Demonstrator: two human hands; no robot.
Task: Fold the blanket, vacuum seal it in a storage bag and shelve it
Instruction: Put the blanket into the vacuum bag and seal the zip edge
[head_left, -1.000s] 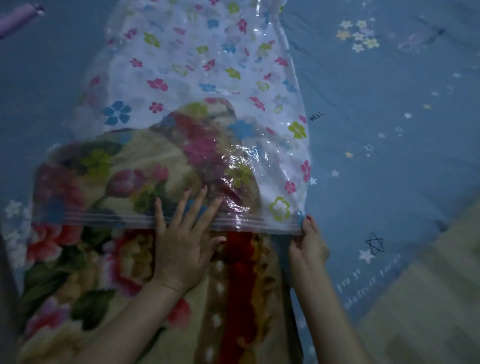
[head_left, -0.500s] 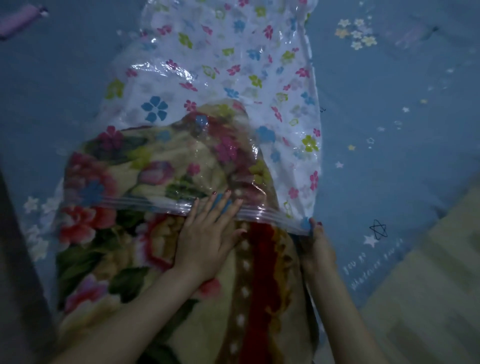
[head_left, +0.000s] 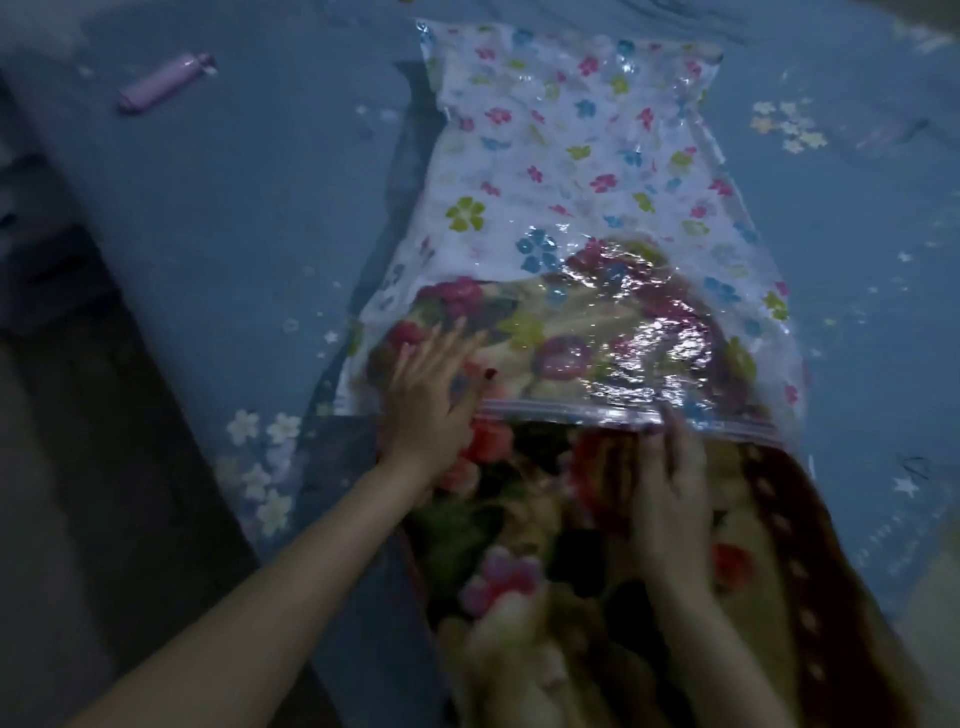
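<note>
Blanket half into the bag, both hands at the mouth

Head view: the storage bag (head_left: 571, 171) lies flat on a blue sheet (head_left: 260, 234), its long axis running straight away from the person, its zip mouth (head_left: 623, 415) nearest them; the folded blanket (head_left: 597, 571) has its far end inside past the zip mouth and its larger part outside on the near side; the left hand (head_left: 431, 395) lies flat, fingers straight, across the left end of the zip mouth, pressing through the plastic; the right hand (head_left: 670, 483) rests on the blanket just short of the zip mouth, fingertips at the zip line, whether pinching it I cannot tell; judged, the blanket must travel away along that axis, both hands equally near; a purple tube (head_left: 166, 83) lies well left of the bag.
</note>
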